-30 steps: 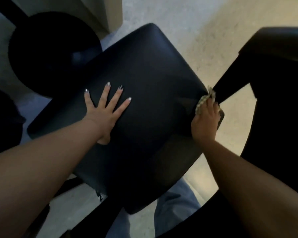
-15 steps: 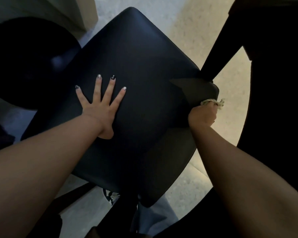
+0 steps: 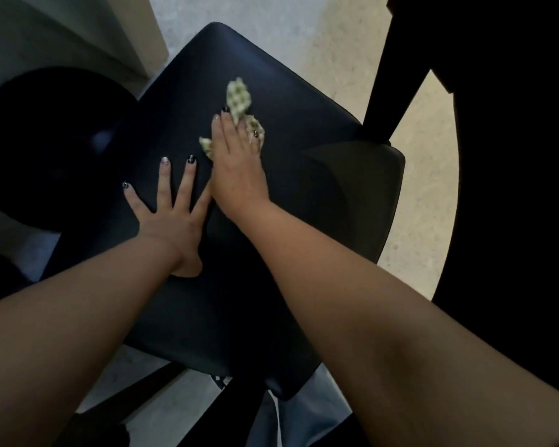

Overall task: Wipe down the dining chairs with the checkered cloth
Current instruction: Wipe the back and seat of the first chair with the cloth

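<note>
A dark padded chair seat [image 3: 320, 195] fills the middle of the view, seen from above. My left hand [image 3: 171, 217] lies flat on it with fingers spread. My right hand [image 3: 236, 169] presses the checkered cloth [image 3: 239, 98] against the seat just beyond my left fingers, its fingers stretched forward over the cloth. The green-and-white cloth is crumpled and sticks out past my fingertips and on both sides of the hand; most of it is hidden under the palm.
A dark table edge and leg [image 3: 397, 75] rise at the right, close to the seat's far right corner. A round black base [image 3: 46, 150] sits on the floor at the left. A pale wall corner [image 3: 88, 30] stands at top left. Light floor [image 3: 423, 175] shows between chair and table.
My right hand left the seat's right edge and swept the cloth leftward onto the middle of the seat, next to my left hand. The left hand stayed flat in place.
</note>
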